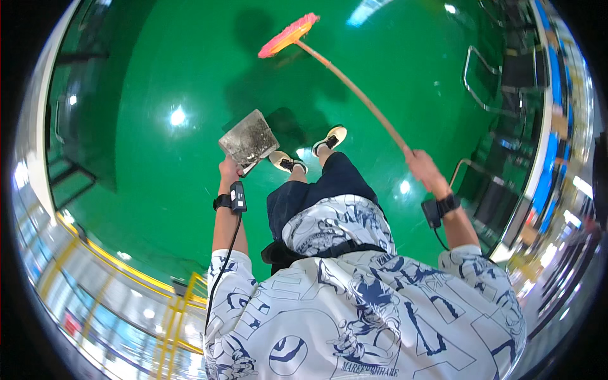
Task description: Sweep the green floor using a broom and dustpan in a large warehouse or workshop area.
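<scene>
My left hand (pixel 230 168) grips a dustpan (pixel 250 137) by its near end, to the left of my feet; its grey face is stained with dirt. In my right hand (pixel 425 168), off to the right, is the wooden handle of a broom (pixel 363 97). The handle runs up and to the left to the broom's orange head with pink bristles (pixel 289 35), far out in front of me over the glossy green floor (pixel 190 76). Whether the bristles touch the floor I cannot tell.
Chairs with metal frames (pixel 522 71) stand along the right side, near shelving with blue parts (pixel 546 175). Dark metal legs (pixel 73 175) show at the left. A yellow railing (pixel 178 323) runs across the lower left. My shoes (pixel 288 162) stand between the dustpan and the broom handle.
</scene>
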### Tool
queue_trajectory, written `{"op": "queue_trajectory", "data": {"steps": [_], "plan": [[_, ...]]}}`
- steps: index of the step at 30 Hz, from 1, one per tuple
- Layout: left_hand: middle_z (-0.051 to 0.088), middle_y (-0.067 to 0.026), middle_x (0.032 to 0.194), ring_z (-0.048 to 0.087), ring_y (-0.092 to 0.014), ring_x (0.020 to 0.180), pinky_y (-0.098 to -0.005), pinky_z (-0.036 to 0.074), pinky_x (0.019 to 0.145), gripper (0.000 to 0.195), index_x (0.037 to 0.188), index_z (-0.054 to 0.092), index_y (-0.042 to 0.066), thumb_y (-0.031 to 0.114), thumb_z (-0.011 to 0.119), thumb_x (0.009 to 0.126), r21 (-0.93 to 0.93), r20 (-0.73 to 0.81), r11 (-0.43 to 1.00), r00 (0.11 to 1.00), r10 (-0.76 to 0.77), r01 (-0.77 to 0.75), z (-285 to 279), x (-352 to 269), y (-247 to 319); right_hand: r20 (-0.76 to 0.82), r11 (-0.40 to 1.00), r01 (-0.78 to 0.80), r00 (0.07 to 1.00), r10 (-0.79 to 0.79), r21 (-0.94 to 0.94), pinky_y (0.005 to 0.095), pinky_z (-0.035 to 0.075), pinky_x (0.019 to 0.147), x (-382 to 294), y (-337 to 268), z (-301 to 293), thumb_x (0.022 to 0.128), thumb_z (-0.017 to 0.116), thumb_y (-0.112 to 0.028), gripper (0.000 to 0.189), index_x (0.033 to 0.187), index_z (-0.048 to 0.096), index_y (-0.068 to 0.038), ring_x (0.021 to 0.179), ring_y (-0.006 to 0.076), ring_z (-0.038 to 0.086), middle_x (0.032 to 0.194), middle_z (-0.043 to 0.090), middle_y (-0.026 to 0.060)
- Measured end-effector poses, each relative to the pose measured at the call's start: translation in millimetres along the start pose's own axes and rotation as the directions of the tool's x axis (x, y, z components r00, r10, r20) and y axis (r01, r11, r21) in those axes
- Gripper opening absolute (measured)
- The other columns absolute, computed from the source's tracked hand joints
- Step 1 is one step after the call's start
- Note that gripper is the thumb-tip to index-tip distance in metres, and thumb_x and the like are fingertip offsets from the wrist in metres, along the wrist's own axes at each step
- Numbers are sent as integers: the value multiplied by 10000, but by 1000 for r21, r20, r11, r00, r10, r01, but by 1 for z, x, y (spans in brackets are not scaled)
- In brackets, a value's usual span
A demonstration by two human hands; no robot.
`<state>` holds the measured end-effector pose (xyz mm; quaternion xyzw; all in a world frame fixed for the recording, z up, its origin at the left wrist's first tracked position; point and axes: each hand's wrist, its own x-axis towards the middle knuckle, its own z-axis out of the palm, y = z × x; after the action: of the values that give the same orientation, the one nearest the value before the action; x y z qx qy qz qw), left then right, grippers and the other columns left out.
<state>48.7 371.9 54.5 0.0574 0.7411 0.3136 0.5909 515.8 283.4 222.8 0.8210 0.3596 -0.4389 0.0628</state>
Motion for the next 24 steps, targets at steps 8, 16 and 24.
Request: {"op": "queue_trajectory", "data": {"steps": [8,16,24], "plan": [[214,6,461,207,-119,363,-268,190,342,192,603,291,118,184,341,775,174,-25,962,978,-207,208,-33,-12,-127,6,987,-46,999,46,152,345,400,457,-18,139,59,789,350,-446,519,660,491,36,485,236,502,544,490,137],[556,-115,661,534,-245,545,-347,425,483,286,636,542,29,255,649,497,772,524,-412,852,-17,-483,-35,3,-131,69,917,-130,991,112,378,273,299,297,-48,180,65,803,356,-435,470,565,415,-34,328,120,368,447,397,25],[490,-141,548,514,-252,513,-347,385,428,329,599,471,-3,237,675,506,619,751,-532,634,186,-577,-4,-24,-191,70,745,-62,997,21,664,232,321,342,27,239,54,815,316,-446,484,758,445,18,351,101,351,451,366,-8]]}}
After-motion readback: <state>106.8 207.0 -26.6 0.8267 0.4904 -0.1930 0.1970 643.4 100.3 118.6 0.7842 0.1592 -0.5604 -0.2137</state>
